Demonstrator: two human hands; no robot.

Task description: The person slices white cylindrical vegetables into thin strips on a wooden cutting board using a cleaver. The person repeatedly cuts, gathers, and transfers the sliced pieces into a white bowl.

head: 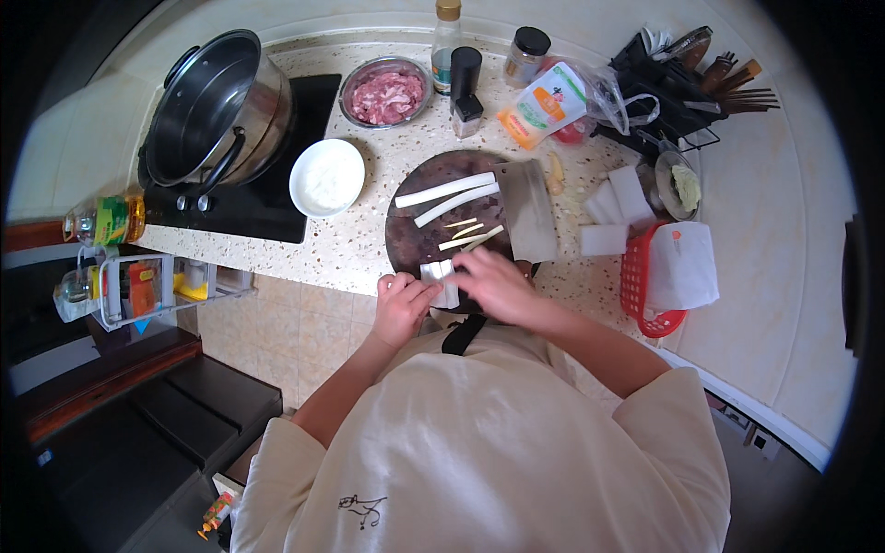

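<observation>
My left hand (402, 307) and my right hand (494, 285) meet at the near edge of a round, dark cutting board (408, 238). Between them are short white scallion pieces (439, 276), which the left fingers touch at the left side. The right fingers are bent and slightly blurred; whether they grip a piece, I cannot tell. Two long white scallion stalks (446, 190) lie across the board's far part, with thin pale yellow-green strips (470, 236) nearer me. A cleaver's broad blade (529, 211) rests flat over the board's right edge, its handle partly hidden by my right hand.
Left stand a steel pot (214, 114) on the black cooktop (276, 207) and a white bowl (327, 177). Behind is a metal bowl of raw meat (387, 93). Seasoning containers (465, 72), a pouch (545, 104), white sheets (605, 240) and a red basket (632, 276) stand right.
</observation>
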